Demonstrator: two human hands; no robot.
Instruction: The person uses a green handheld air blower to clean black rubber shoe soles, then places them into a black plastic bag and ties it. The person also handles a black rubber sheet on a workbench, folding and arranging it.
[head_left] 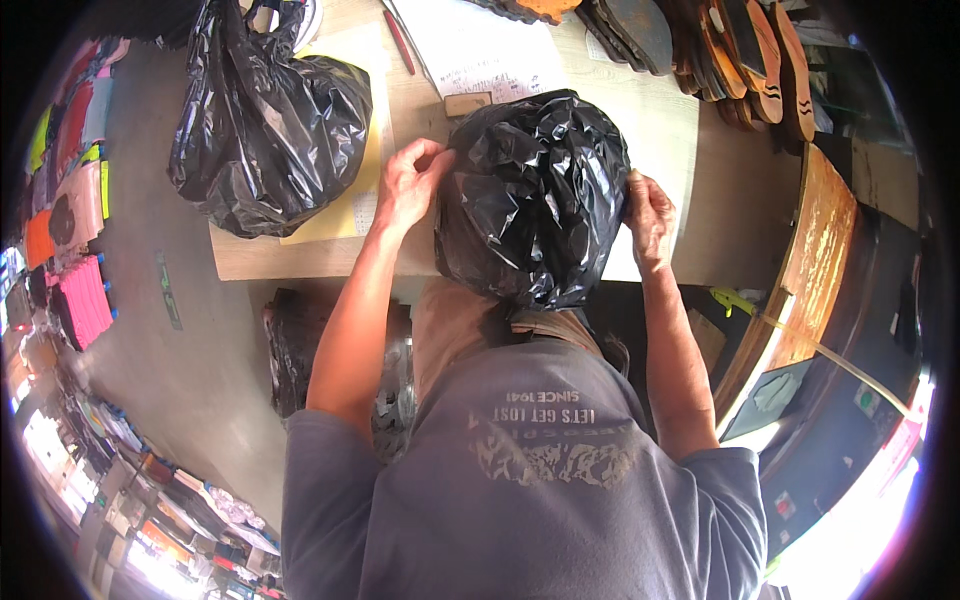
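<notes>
A bulging black plastic bag (535, 195) sits before me at the table's front edge, partly over my lap. My left hand (408, 188) is at its left side, thumb and fingers pinched on the plastic. On the opposite side my right hand (650, 215) grips the bag's edge with curled fingers. What the bag contains is hidden. Another full black plastic bag (270, 130), its handles gathered at the top, stands to the left on yellow and white papers (355, 215).
On the table (300, 262) lie a red pen (399, 42), written sheets (480, 50) and a small wooden block (468, 103). Shoe soles (755, 60) are piled at the far right. A wooden board (815, 260) leans at the right. More black plastic (290, 350) is below the table at left.
</notes>
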